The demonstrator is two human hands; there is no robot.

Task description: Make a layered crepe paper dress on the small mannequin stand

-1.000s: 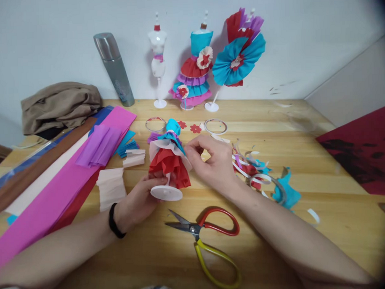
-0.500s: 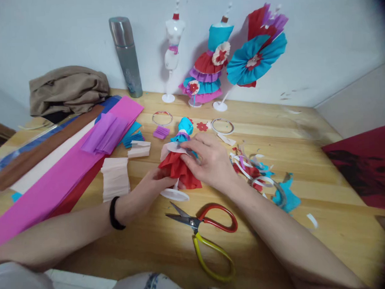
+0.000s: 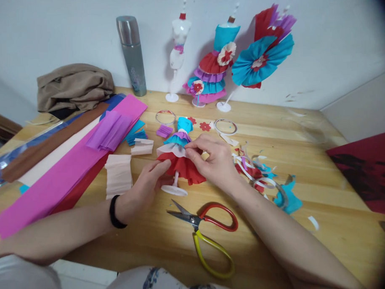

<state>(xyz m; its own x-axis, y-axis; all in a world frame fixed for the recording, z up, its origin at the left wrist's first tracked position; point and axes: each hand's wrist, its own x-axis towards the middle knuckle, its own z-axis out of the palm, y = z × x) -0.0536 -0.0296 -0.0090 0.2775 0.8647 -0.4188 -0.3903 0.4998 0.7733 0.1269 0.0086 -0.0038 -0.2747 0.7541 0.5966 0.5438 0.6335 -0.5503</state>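
Between my hands a small dress-form mannequin stands upright on its white round base. It wears a crepe-paper dress with a blue top, purple and blue ruffles, a pale pink layer and a red skirt at the bottom. My right hand pinches the edge of the pale pink layer between thumb and fingertips. On the other side, my left hand has its thumb over the red skirt and its fingers behind it, gripping the skirt's left edge. Scissors with red and yellow handles lie spread in front.
Folded crepe-paper strips lie at left beside a brown cloth. A flask and several mannequins stand along the wall. Tape rolls, paper flowers and scraps are scattered at the middle and right.
My right hand has shifted off the dress's front to the right edge of the pale pink layer. That layer and the blue ruffle now show more. The view has moved slightly.
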